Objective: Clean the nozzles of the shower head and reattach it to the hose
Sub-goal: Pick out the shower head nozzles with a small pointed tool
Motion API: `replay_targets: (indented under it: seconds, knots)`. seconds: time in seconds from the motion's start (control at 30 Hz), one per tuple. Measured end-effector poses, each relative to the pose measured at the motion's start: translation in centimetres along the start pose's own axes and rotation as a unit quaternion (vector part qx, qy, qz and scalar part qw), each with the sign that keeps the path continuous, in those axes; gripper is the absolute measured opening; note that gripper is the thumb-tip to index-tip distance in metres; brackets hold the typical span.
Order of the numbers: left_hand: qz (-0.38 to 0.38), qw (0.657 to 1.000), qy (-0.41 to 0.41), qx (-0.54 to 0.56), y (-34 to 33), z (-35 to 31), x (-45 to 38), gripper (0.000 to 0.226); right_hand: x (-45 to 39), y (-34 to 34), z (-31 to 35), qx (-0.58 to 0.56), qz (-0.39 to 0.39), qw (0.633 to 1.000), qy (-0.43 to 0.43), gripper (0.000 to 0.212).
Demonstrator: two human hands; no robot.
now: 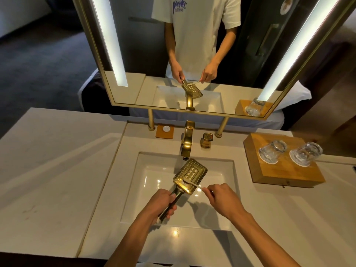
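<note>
A gold, rectangular shower head (190,173) is held over the white sink basin (150,182), nozzle face up. My left hand (163,202) is wrapped around its gold handle. My right hand (217,197) pinches the handle of a white toothbrush (192,183). The brush's bristles rest on the lower edge of the nozzle plate. No hose is in view.
A gold faucet (187,141) and its gold knob (206,140) stand behind the basin. A wooden tray (279,174) with two upturned glasses sits at the right. A small orange coaster (165,132) lies at the back. A lit mirror (146,54) hangs above the pale counter.
</note>
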State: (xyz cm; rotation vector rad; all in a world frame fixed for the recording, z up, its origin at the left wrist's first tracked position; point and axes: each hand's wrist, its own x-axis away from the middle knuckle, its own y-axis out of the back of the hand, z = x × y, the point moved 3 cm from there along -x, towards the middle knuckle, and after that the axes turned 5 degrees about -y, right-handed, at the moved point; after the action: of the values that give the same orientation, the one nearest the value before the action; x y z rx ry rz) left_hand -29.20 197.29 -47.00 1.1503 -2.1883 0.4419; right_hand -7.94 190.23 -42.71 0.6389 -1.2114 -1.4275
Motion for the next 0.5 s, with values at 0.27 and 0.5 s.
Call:
replay_targets:
  seconds: [0.27, 0.5]
  knots:
    - [-0.003, 1.000, 0.004, 0.006, 0.0, 0.1, 0.3, 0.023, -0.3, 0.2, -0.1, 0.036, -0.004, 0.999, 0.015, 0.048]
    - [-0.007, 1.000, 0.006, -0.002, 0.1, 0.1, 0.5, 0.025, 0.1, -0.4, -0.6, 0.012, 0.015, 1.000, 0.018, 0.047]
